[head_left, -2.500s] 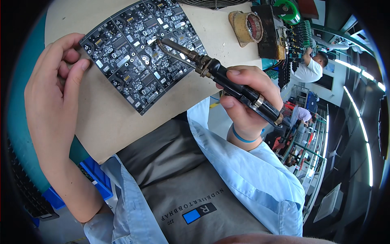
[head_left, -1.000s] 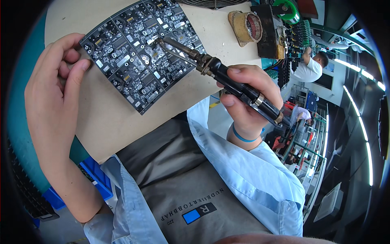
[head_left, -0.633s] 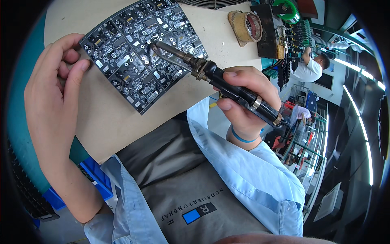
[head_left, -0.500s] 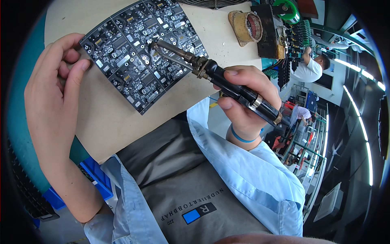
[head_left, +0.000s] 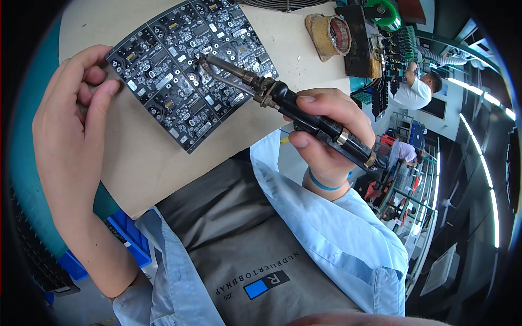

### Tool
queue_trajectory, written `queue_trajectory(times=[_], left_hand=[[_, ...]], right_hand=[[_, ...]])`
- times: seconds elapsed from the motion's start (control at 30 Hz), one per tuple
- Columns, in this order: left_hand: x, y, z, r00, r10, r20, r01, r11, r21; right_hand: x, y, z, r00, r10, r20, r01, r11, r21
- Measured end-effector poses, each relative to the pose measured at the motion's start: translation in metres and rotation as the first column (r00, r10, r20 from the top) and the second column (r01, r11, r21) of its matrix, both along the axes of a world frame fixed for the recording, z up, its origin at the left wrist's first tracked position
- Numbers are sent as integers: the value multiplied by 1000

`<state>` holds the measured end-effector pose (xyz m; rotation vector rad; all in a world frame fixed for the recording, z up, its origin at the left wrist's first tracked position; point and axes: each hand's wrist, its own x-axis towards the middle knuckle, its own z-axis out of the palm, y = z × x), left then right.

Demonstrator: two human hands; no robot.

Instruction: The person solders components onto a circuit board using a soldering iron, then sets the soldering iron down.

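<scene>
Left hand (head_left: 76, 119) laid flat-edged on the desk (head_left: 141, 157), forearm running up from the lower left, fingers curled loosely with thumb and forefinger tips pressed against the left corner of the black circuit board (head_left: 187, 65); pinning rather than gripping, nothing enclosed. Circuit board lying flat on the pale desk top, turned diamond-wise, covered in small grey components. Right hand (head_left: 326, 136) clenched around the black handle of a soldering iron (head_left: 283, 100), pen-style, thumb on top, fingers wrapped beneath, wrist bent and ringed by a blue band (head_left: 323, 182). Iron slanted from lower right to upper left, metal tip touching the board near its middle. Light blue sleeve (head_left: 337, 228) trailing from the right wrist toward the lower edge. Beyond the board, near the desk's far edge, a tan roll (head_left: 331, 35) beside a dark stand. Further right, another person in a white shirt (head_left: 416, 89) at a distant bench.
</scene>
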<state>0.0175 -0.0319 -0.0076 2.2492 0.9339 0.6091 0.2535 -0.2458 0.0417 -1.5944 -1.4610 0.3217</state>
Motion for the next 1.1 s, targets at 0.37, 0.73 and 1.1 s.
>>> queue_trajectory(times=[0.37, 0.73, 1.1], left_hand=[[2, 0, 1, 1000, -4, 5, 4, 1000, -13], [3, -1, 0, 1000, -6, 16, 6, 1000, -16], [6, -5, 2, 999, 5, 32, -4, 1000, -11]], right_hand=[[2, -1, -1, 996, -93, 2, 93, 995, 28], [-3, -2, 3, 994, -112, -9, 112, 992, 56], [-13, 4, 12, 992, 117, 39, -117, 993, -24]])
